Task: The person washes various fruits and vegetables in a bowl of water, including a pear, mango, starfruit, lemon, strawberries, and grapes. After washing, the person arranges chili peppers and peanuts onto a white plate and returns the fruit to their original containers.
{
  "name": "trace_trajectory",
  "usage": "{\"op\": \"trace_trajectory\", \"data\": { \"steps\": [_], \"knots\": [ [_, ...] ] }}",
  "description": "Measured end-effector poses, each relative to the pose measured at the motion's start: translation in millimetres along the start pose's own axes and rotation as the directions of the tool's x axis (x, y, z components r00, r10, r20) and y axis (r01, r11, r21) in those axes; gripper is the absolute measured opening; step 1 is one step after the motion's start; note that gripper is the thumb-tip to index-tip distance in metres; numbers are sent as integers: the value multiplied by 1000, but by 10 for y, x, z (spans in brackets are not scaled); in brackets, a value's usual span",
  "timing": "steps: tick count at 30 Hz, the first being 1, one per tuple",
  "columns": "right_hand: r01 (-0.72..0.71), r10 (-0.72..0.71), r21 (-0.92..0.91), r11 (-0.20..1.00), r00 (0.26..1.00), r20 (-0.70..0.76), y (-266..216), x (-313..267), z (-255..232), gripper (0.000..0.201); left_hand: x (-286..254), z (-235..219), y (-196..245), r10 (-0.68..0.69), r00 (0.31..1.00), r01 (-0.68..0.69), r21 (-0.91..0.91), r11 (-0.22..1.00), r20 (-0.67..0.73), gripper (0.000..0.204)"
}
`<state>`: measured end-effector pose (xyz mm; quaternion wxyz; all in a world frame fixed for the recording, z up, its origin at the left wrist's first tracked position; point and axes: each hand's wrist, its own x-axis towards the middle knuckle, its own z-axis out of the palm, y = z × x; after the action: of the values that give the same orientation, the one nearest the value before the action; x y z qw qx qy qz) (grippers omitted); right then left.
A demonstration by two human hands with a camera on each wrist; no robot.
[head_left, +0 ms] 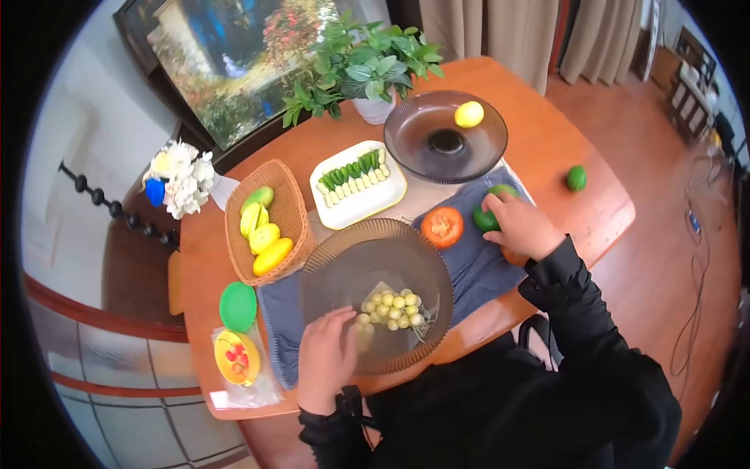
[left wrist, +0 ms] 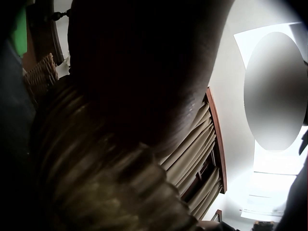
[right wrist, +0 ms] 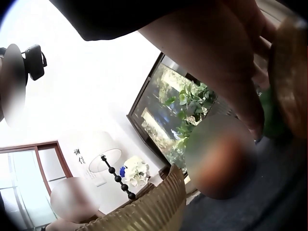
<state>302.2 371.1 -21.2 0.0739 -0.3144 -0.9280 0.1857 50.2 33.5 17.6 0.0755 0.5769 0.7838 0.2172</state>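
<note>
My right hand (head_left: 522,225) is at the blue cloth, its thumb and fingers around a dark green fruit (head_left: 485,219). A lighter green fruit (head_left: 504,190) lies just beyond the fingers. To their left sits a cut orange-red fruit (head_left: 442,227), its cut face up. My left hand (head_left: 328,356) overlaps the near left rim of the ribbed brown glass bowl (head_left: 336,270), fingers loosely extended over its inside. Pale green grapes (head_left: 393,307) lie in this bowl, right of the left hand. In the left wrist view the ribbed bowl wall (left wrist: 106,178) is close below the dark hand.
A wicker basket (head_left: 285,184) of yellow and green fruit, a white tray (head_left: 328,215) of small green-white pieces and a dark glass bowl (head_left: 406,152) with a lemon (head_left: 469,114) stand behind. Another green fruit (head_left: 576,178) lies right. A yellow bowl (head_left: 248,367) stands at left.
</note>
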Motion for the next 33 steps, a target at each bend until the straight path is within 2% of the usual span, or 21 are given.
{"op": "trace_trajectory", "data": {
  "steps": [2, 6, 9, 12, 14, 17, 18, 20, 23, 24, 26, 28, 33],
  "knots": [
    [-6, 0, -119, 993, 999, -47, -54, 33, 68, 49, 52, 36, -41, -18, 998, 16, -28, 999, -53, 27],
    [-23, 0, -188, 982, 993, -122, -62, 49, 184, 48, 118, 99, -38, -40, 999, 39, -41, 998, -24, 25],
    [34, -66, -247, 968, 990, -123, -161, 6, 122, 51, 159, 97, -44, -50, 998, 49, -57, 997, -32, 25],
    [56, -95, -198, 979, 977, -191, -572, -90, -151, 52, 158, 94, -43, -64, 998, 62, -62, 996, -19, 25],
    [208, -238, -140, 968, 940, -247, -877, -131, -223, 53, 139, 94, -45, -70, 997, 69, -65, 996, -13, 25],
    [395, -367, 40, 918, 884, -291, -1171, -204, 14, 58, 136, 116, -64, -57, 998, 57, -62, 996, -9, 25],
    [394, -376, 45, 918, 901, -215, -1228, -240, 98, 58, 131, 121, -67, -61, 998, 61, -66, 996, -7, 25],
    [423, -411, 34, 906, 895, -174, -1280, -291, 338, 56, 125, 114, -64, -64, 998, 63, -67, 996, -9, 25],
    [363, -357, -14, 932, 907, -222, -1313, -290, 389, 56, 144, 104, -41, -107, 993, 111, -76, 991, 59, 30],
    [364, -358, -12, 931, 907, -222, -1311, -296, 422, 56, 160, 107, -48, -77, 993, 85, -93, 992, 93, 34],
    [321, -327, -67, 945, 938, -117, -1291, -255, 486, 57, 227, 97, -49, -34, 992, 47, -103, 994, 123, 38],
    [303, -309, -63, 951, 941, -137, -1314, -241, 523, 58, 259, 124, -7, 13, 984, 15, -153, 988, 179, 50],
    [276, -267, 3, 961, 933, -243, -1424, -263, 743, 57, 239, 316, 56, 33, 979, -8, -121, 993, 202, 59]
  ]
}}
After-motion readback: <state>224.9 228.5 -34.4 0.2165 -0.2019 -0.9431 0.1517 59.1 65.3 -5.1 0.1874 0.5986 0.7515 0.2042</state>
